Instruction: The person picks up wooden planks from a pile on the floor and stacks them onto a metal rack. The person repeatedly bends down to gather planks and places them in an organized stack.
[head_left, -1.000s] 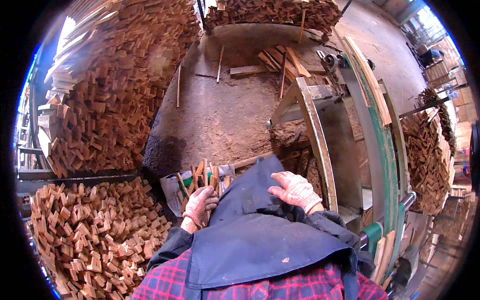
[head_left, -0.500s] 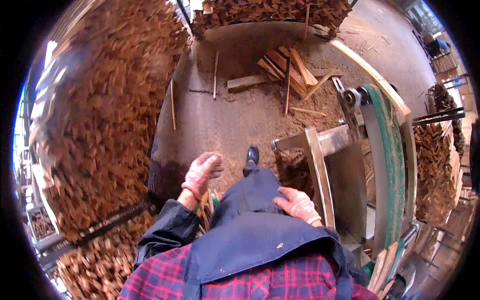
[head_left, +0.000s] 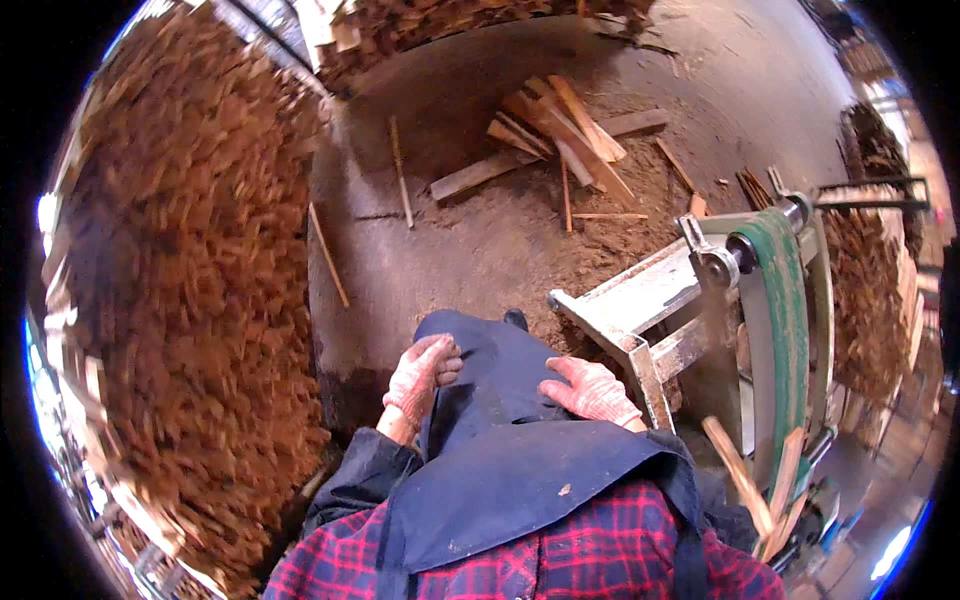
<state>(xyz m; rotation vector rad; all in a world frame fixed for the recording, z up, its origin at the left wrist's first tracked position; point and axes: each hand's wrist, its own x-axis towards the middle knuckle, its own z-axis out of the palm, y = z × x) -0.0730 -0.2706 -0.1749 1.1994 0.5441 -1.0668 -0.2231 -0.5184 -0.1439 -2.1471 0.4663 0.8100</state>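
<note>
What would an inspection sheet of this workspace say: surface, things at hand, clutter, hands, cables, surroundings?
Surface: floor, sawdust scattered over part of it.
Things at hand: dark apron in front; green-belted machine at right.
Clutter: boards piled on the floor, loose sticks nearby.
Left hand: gloved, loosely curled, nothing seen in it.
Right hand: gloved, open, near the machine's frame.
Cables: nothing seen.
Surroundings: large wood stack at left, blurred; another wood stack beyond the belt.
</note>
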